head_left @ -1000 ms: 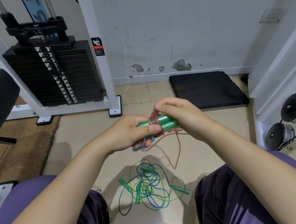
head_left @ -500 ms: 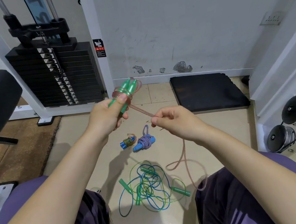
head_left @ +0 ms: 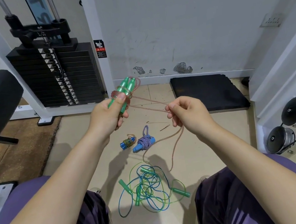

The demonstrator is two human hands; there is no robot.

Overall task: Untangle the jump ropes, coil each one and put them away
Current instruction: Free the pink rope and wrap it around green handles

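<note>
Rope (head_left: pixel 150 105), pinkish, runs taut from turns wound round two green handles (head_left: pixel 125 92) gripped in the left hand (head_left: pixel 108 115) to the right hand (head_left: pixel 186 114), fingers pinching it. Below, a tangle (head_left: pixel 147 188) and two bundles (head_left: pixel 138 142) lie on the floor (head_left: pixel 197 152).

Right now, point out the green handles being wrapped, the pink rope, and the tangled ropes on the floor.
green handles (head_left: pixel 127 87), head view, on the upper shafts above the left thumb.
pink rope (head_left: pixel 148 101), head view, on the taut stretch between the hands.
tangled ropes (head_left: pixel 148 188), head view, middle of the pile.
</note>
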